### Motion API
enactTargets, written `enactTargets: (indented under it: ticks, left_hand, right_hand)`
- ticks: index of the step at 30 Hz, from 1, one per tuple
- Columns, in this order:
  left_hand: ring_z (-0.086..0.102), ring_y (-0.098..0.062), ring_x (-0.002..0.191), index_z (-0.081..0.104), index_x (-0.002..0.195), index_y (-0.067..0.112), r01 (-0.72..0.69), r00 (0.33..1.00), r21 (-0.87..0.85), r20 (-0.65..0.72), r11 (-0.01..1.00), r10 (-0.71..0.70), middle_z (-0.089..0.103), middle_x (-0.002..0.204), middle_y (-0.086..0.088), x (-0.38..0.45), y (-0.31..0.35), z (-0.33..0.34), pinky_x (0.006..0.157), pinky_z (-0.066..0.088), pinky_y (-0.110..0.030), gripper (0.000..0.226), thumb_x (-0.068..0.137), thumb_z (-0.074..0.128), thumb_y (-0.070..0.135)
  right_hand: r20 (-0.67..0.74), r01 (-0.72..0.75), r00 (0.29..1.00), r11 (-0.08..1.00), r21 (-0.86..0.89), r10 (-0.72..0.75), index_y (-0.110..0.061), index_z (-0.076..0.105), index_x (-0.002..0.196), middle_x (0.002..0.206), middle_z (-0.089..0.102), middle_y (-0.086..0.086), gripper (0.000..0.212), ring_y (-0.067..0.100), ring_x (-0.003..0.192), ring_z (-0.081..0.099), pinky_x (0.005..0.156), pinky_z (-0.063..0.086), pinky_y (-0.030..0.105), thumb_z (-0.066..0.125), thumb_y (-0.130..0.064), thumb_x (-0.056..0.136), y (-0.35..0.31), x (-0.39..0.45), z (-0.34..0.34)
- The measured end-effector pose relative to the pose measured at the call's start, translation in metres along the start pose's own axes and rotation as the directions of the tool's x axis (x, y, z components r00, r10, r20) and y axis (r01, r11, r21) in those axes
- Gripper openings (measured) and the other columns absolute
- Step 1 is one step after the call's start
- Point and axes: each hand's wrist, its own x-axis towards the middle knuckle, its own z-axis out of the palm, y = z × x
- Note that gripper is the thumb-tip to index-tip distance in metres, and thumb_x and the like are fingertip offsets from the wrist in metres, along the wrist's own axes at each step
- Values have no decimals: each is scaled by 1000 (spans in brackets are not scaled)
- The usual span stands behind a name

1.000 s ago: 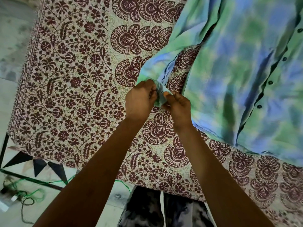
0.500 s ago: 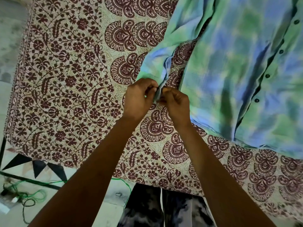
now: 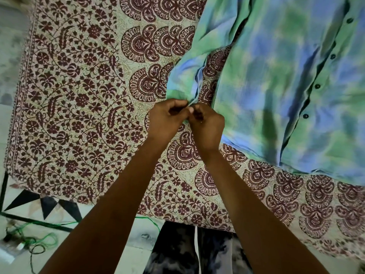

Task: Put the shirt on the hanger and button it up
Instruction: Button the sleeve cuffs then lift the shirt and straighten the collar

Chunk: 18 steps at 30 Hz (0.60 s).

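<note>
my left hand (image 3: pixel 167 117) and right hand (image 3: pixel 207 125) pinch the shirt (image 3: pixel 276 86) cuff (image 3: pixel 192 100) closed; near the bedspread (image 3: pixel 79 95) front edge.

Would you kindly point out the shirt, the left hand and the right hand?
shirt (image 3: pixel 276 91): head view, on its front panel.
left hand (image 3: pixel 166 119): head view, on the back of the hand.
right hand (image 3: pixel 209 127): head view, on the back of the hand.

Place: a home, probably a bedroom.
Bed: covered by a maroon floral block-print bedsheet (image 3: pixel 83 107).
Floor: pale tiles with a black triangle border (image 3: pixel 45 204).
Clutter: green cord (image 3: pixel 39 239) loose on the floor.
</note>
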Motion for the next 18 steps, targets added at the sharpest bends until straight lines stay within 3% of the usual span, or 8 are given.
enactTargets:
  ticks: [4, 11, 14, 18]
  left_hand:
    - [62, -19, 70, 72, 89, 4, 58, 997, 1, -47, 998, -57, 70, 79, -10, 6, -4, 2, 81, 56, -44, 13, 82, 63, 10]
    - [69, -27, 85, 69, 89, 12, 84, 995, 83, -63, 993, -79, 73, 90, -10, 8, -8, 5, 83, 56, -44, 27, 72, 56, 29]
    - [68, -27, 88, 68, 92, 8, 69, 995, 93, -77, 993, -62, 72, 94, -12, 6, -12, 8, 84, 55, -43, 26, 75, 57, 24]
    - [63, -25, 87, 66, 92, 7, 174, 980, -111, -79, 978, -183, 69, 100, -22, 8, -12, 13, 92, 52, -50, 10, 83, 61, 4]
  right_hand:
    - [-25, 6, 1000, 998, -59, -8, -10, 69, 84, 76, 72, 7, 14, 25, 68, 68, 58, 52, 41, 61, -21, 86, 1, -4, 7]
    - [-73, -3, 997, 999, -49, -1, -8, 66, 84, 74, 71, 8, 12, 26, 64, 65, 57, 50, 39, 59, -17, 88, -5, -6, 7]
    - [-57, -24, 998, 999, -39, 22, -10, 66, 81, 71, 70, 7, 14, 24, 63, 64, 58, 50, 40, 55, -17, 86, -3, -3, 6]
    - [-32, -122, 992, 992, 24, 123, -11, 69, 82, 75, 72, 6, 15, 21, 67, 67, 63, 54, 35, 57, -21, 80, -4, 1, 0]
